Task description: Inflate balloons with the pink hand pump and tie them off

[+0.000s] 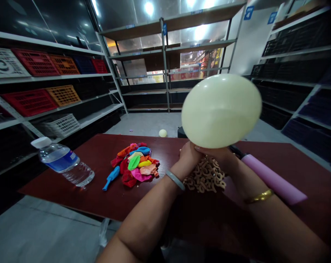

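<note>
A pale yellow inflated balloon (221,109) is held up over the dark red table (94,190). My left hand (189,155) and my right hand (221,157) are both closed at the balloon's neck, pinching it from below. A grey bangle sits on my left wrist, a gold one on my right. Under my hands lies a heap of tan plastic clips (206,175). A pink hand pump (269,175) lies on the table just right of my right hand.
A pile of uninflated balloons in many colours (136,164) lies left of my hands. A water bottle (63,162) lies on its side at the table's left. A small yellow balloon (162,133) rests on the floor beyond. Shelving with crates lines both sides.
</note>
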Available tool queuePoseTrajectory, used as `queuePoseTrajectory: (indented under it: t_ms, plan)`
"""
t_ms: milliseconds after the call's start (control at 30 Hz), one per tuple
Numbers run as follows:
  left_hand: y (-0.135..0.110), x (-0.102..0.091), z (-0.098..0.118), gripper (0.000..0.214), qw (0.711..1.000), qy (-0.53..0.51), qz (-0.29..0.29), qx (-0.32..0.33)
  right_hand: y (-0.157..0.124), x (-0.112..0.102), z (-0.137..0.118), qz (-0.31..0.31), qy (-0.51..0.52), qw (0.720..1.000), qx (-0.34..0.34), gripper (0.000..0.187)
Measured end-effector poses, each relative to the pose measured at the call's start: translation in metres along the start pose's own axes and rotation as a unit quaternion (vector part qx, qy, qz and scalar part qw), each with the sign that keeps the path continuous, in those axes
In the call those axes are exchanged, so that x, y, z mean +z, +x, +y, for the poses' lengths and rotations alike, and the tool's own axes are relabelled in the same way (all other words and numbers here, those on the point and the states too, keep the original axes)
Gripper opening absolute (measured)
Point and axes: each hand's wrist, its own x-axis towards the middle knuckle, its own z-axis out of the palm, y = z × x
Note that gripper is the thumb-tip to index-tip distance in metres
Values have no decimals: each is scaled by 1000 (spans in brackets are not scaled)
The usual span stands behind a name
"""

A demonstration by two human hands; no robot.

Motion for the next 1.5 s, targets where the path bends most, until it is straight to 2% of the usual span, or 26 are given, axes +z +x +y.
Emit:
queuePoseTrajectory:
  t_ms: [67, 133, 200, 367, 467, 567, 633, 733, 867, 933, 1000, 1033, 1100, 1167, 1233, 1333, 1400, 1433, 1500]
  plan:
    - [-7, 3, 5, 27, 998, 70, -7, -2, 0, 1, 1, 30, 85, 995, 30, 49]
    - [-12, 5, 9, 32, 995, 100, -27, -1, 0, -2, 2, 30, 120, 991, 57, 39]
    - [-15, 6, 13, 29, 995, 87, -51, 8, 1, -8, 1, 36, 121, 990, 62, 36]
    - [-15, 6, 17, 20, 986, 5, -156, 62, 3, -23, -3, 57, 103, 992, 49, 31]
    - [-17, 6, 18, 30, 981, -88, -171, -10, 3, -22, -2, 48, 65, 996, 44, 35]
    - [-13, 2, 17, 30, 959, -186, -184, -109, 4, -23, 3, 40, -18, 998, 51, 45]
    - [-6, -4, 16, 25, 941, -255, -156, -155, 4, -31, 8, 48, -91, 993, 64, 46]
    - [7, -14, 12, 18, 914, -352, -63, -189, 4, -51, 16, 63, -193, 974, 96, 39]
    - [15, -24, 9, 16, 892, -404, 5, -201, 4, -65, 26, 12, -359, 920, 160, 27]
    - [15, -25, 9, 15, 887, -414, 19, -203, 4, -63, 26, -7, -379, 910, 168, 25]
    - [14, -26, 10, 14, 885, -418, 33, -204, 4, -58, 20, -3, -353, 922, 157, 27]
    - [14, -26, 10, 14, 885, -417, 39, -205, 4, -56, 15, 6, -317, 937, 145, 29]
    - [14, -27, 10, 15, 887, -410, 54, -206, 1, -54, 2, 39, -189, 976, 105, 30]
    - [15, -28, 10, 15, 889, -405, 67, -202, -3, -56, -12, 63, -9, 997, 46, 25]
    - [15, -29, 10, 13, 891, -403, 71, -196, -8, -60, -24, 64, 172, 983, -8, 18]
    - [14, -29, 11, 13, 900, -392, 53, -183, -14, -65, -36, 79, 332, 939, -51, 15]
    - [12, -27, 10, 16, 914, -365, 30, -172, -15, -64, -37, 97, 302, 947, -55, 12]
    - [11, -26, 10, 18, 924, -344, 20, -166, -15, -61, -37, 92, 248, 963, -49, 11]
    - [8, -22, 7, 22, 944, -293, 9, -154, -12, -52, -33, 44, 87, 994, -48, 11]
